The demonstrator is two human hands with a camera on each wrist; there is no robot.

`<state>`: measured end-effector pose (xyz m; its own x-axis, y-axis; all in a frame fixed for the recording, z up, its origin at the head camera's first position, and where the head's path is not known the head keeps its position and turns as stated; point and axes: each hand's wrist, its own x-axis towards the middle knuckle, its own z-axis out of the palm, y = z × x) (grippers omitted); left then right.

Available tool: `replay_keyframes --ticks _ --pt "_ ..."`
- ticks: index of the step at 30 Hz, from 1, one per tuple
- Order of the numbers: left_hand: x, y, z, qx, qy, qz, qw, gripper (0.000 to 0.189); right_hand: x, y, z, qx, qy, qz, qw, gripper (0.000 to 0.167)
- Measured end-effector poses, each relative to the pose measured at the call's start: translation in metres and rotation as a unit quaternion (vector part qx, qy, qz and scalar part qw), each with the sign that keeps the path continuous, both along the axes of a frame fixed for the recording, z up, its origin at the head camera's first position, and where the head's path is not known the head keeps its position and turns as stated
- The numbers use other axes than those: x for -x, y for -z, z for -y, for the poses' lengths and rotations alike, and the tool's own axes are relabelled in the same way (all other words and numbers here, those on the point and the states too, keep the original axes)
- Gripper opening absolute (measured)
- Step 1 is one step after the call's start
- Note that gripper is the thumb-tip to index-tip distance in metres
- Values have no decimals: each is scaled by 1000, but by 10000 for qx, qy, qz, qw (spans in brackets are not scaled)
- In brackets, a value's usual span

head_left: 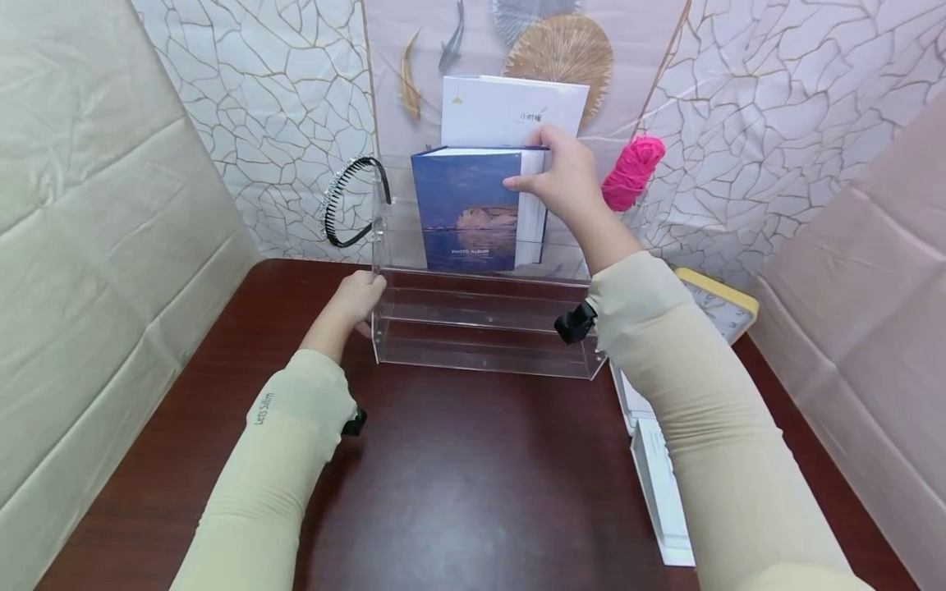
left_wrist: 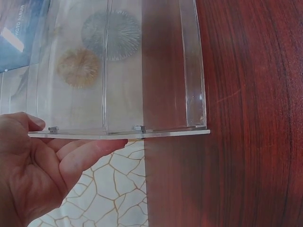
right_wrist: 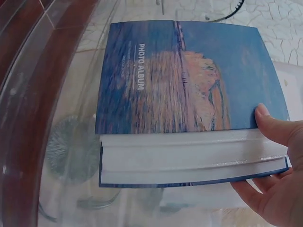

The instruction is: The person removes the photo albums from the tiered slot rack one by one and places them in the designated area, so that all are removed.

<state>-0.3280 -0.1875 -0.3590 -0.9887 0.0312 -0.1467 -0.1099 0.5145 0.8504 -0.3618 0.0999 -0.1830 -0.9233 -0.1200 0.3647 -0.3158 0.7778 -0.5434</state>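
Note:
A blue photo album (head_left: 469, 209) with a seaside cliff on its cover stands upright at the clear acrylic rack (head_left: 480, 310). My right hand (head_left: 565, 176) grips its upper right edge, thumb on the front cover and fingers behind; the right wrist view shows the white page block of the album (right_wrist: 189, 151) between them. With my left hand (head_left: 355, 297) I hold the rack's left side panel (left_wrist: 118, 135), thumb inside and fingers outside. Behind the album rises a white book (head_left: 510, 107) with small print on its cover.
A black toothed headband (head_left: 355, 201) hangs at the rack's upper left. Pink yarn (head_left: 632, 172) is at its upper right. On the right lie a yellow-framed clock (head_left: 717, 304) and white box-like items (head_left: 661, 492), partly behind my right arm. Patterned sheets back the brown table (head_left: 443, 476).

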Motion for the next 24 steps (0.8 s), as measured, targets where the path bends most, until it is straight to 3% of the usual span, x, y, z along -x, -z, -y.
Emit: replay_keyframes --ticks 4,9,18,24 --pt "0 2 -5 20 -2 -18 10000 43 2 -7 6 -155 -107 134 9997 55" --pt "0 0 -7 92 20 -50 9999 44 7 -10 8 16 -131 286 9995 54" --pt "0 -3 -6 -42 -38 51 10000 44 9 -11 0 841 -299 315 9955 48" --pt "-1 -1 -3 -14 -122 16 9999 45 10 -22 -8 1630 -466 171 9854 38"
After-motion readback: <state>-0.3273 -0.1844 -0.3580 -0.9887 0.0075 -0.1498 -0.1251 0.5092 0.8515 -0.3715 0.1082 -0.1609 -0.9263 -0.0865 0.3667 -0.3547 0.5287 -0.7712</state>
